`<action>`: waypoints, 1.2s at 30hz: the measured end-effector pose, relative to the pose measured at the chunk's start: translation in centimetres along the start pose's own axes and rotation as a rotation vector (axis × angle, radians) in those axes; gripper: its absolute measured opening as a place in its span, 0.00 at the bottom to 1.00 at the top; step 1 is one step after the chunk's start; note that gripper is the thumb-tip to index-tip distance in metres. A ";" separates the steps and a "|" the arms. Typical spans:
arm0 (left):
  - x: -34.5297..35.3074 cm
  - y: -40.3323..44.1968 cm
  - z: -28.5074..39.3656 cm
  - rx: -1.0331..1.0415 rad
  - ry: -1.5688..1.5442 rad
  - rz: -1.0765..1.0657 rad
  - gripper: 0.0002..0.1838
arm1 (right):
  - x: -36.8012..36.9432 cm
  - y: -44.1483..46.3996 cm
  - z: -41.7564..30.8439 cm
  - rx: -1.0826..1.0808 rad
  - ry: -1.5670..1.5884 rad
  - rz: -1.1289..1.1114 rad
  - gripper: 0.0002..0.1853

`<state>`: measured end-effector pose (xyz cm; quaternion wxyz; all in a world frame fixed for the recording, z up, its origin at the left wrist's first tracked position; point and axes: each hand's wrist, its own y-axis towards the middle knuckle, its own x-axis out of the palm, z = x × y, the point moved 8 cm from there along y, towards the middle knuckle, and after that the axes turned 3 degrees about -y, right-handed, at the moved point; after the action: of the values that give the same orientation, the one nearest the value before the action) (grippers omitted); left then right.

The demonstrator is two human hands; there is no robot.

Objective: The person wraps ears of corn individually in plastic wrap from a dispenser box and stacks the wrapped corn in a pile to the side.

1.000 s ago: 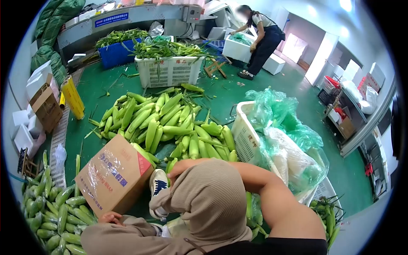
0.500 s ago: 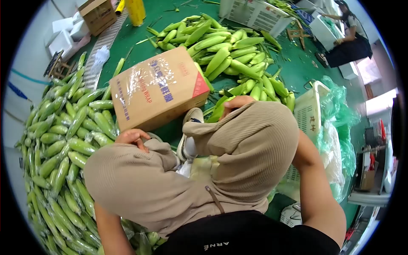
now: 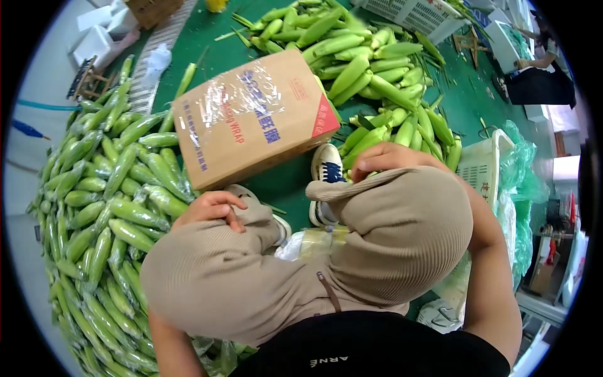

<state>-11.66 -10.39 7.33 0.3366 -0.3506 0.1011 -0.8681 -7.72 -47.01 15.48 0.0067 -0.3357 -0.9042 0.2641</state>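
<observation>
My left hand (image 3: 213, 208) rests on my left knee, fingers loosely bent and apart, holding nothing, just below the cardboard box (image 3: 251, 113). Over my right knee lies my right hand (image 3: 384, 157), its fingers curled down at the trouser cloth beside the unwrapped corn; the fingertips are partly hidden. The box lies between my feet and the pile of green corn in husks (image 3: 377, 75). Left of the box and my leg spreads a large heap of corn wrapped in clear film (image 3: 107, 207).
White foam boxes (image 3: 94, 44) and a small wooden stool (image 3: 94, 81) are at the upper left. A white crate (image 3: 414, 16) stands beyond the pile. Another crate (image 3: 487, 166) with green plastic bags (image 3: 524, 166) is at right. A person (image 3: 543, 69) bends at the upper right.
The view has tilted down and turned, bringing my knees and the wrapped corn further into sight. Both hands remain at my knees; my right hand shows more fully.
</observation>
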 end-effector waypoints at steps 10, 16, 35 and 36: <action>-11.0 1.2 7.2 0.315 0.460 1.006 0.11 | -10.6 10.0 24.8 0.508 -1.418 -0.048 0.41; -12.1 2.0 11.8 0.359 1.383 1.072 0.31 | -11.8 5.9 14.2 0.101 -1.374 0.130 0.41; -12.3 12.5 18.7 0.473 1.676 1.033 0.44 | -6.3 36.0 -8.6 -0.670 -0.854 0.237 0.44; -14.0 13.0 18.0 0.431 1.616 1.033 0.43 | -7.4 35.2 -8.0 -0.696 -0.804 0.244 0.46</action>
<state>14.61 -9.93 7.62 0.5611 0.5050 0.2814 -0.5924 20.75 -25.34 6.63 -0.4818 -0.2932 -0.8239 0.0557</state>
